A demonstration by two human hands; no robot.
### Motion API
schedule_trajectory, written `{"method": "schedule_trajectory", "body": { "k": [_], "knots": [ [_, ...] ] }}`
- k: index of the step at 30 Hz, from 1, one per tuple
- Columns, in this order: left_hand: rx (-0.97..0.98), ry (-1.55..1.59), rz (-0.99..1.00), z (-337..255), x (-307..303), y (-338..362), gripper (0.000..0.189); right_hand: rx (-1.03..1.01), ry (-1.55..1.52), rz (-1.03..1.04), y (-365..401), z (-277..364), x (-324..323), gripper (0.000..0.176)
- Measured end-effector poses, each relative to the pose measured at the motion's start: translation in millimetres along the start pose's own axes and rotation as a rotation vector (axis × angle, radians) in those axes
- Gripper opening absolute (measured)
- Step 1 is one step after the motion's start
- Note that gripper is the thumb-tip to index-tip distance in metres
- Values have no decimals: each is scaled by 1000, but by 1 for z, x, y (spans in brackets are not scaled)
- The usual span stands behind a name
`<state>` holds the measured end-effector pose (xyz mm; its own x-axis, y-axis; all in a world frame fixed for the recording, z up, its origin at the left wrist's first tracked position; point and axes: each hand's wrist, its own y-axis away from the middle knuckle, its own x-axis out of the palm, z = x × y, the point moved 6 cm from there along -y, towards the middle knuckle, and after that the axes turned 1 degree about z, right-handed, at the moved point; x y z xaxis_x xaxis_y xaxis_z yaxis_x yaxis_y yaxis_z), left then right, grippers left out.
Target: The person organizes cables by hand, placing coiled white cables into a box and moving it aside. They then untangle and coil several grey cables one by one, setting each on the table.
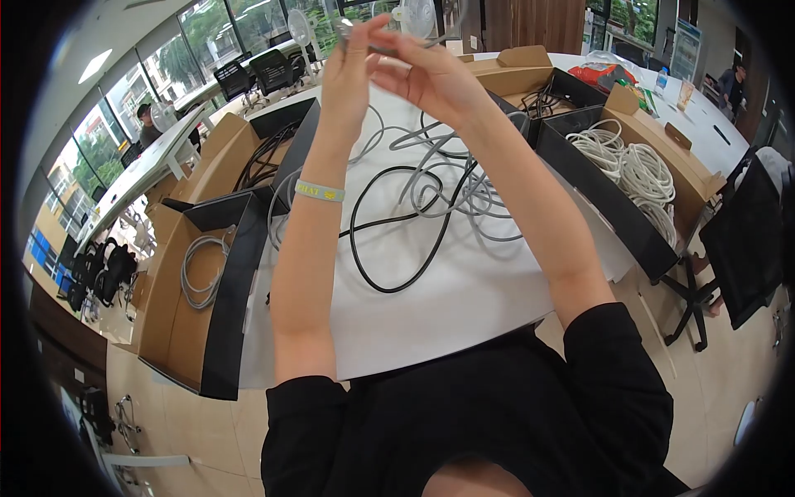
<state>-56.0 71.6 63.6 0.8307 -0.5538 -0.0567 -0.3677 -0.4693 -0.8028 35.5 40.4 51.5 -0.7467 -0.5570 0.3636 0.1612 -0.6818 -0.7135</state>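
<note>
Raised above the far part of the white table (414,331), my left hand (351,70) pinches a grey cable (439,41) near its end, where a small connector seems to show. Beside it, my right hand (431,79) is closed on the same cable with thumb and fingers. Its middle stretch is partly hidden by my fingers. Below my forearms lie a loose tangle of grey cables (489,207) and a looped black cable (397,290) on the table.
An open box (224,331) at left holds a coiled grey cable; black cables lie in the box (302,124) behind. At right, one box (604,203) contains bundled white cables, another (571,87) black cables. An office chair (745,240) stands right. People sit farther off.
</note>
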Motion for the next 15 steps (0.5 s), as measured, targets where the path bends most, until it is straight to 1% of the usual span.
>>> {"method": "schedule_trajectory", "body": {
  "k": [2,3,4,6,7,8,9,10,11,12,14,15],
  "knots": [
    [13,253,-112,-4,-11,-1,39,282,303,-30,5,-16,-1,39],
    [139,260,-153,-4,-22,-8,39,293,380,-197,8,-15,-6,42],
    [132,257,-142,-8,-29,-7,39,286,372,-206,8,-15,-9,42],
    [-106,348,-135,-6,-40,-7,43,53,665,-357,5,7,-26,59],
    [-189,243,-85,-13,-36,-4,46,-50,739,-418,6,20,-33,61],
    [-192,248,-74,-18,-37,-1,46,-56,741,-430,8,28,-40,61],
    [-290,152,95,-16,-30,3,44,-426,1226,-363,12,57,-18,58],
    [-383,56,263,-13,-22,7,42,-810,1699,-260,21,69,10,56],
    [-397,44,310,-12,-15,9,43,-977,1781,-143,27,73,24,43],
    [-395,53,320,-12,-12,8,43,-976,1794,-148,30,78,34,43],
    [-453,133,431,-11,-1,11,44,-1038,1959,137,36,61,62,27],
    [-472,175,452,-8,2,12,44,-988,1946,83,33,56,64,18]
  ]
}}
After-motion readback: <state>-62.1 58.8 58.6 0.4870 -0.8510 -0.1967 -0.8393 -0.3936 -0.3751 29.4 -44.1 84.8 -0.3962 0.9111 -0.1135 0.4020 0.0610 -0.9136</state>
